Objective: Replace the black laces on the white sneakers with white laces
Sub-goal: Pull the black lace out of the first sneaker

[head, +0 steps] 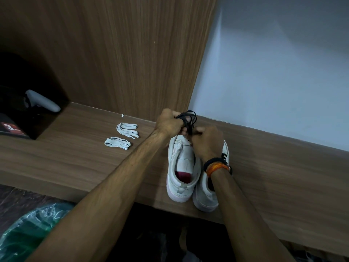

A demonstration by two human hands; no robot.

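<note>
left hand [168, 123]: you are curling your fingers into a fist around a bunch of looped black lace [187, 118], holding it up above the toe end of the sneakers.
right hand [208, 140]: you are curling these fingers too and pinching a strand of the same black lace just beside your left hand; the fingertips are hidden behind the knuckles, so the exact grip is not showing.
left sneaker [182, 167]: it is sitting on the wooden shelf [75, 152] with its heel toward you, tongue bare and no lace showing in its eyelets, pink lining showing inside.
right sneaker [209, 190]: it is standing touching the left one, partly hidden under your right wrist; a bit of black lacing is showing along its far right side.
white laces [122, 136]: two folded bundles are lying on the shelf well to the left of the sneakers, one just behind the other, apart from both hands.
wristbands [217, 165]: you are wearing a black band and an orange band on your right wrist.
wooden panel [122, 53]: it is rising behind the shelf, meeting a pale wall [273, 72] on the right.
grey controller [42, 101]: it is lying in the dark recess on the far left.
green plastic bag [28, 229]: it is lying on the floor below the shelf edge at lower left.
</note>
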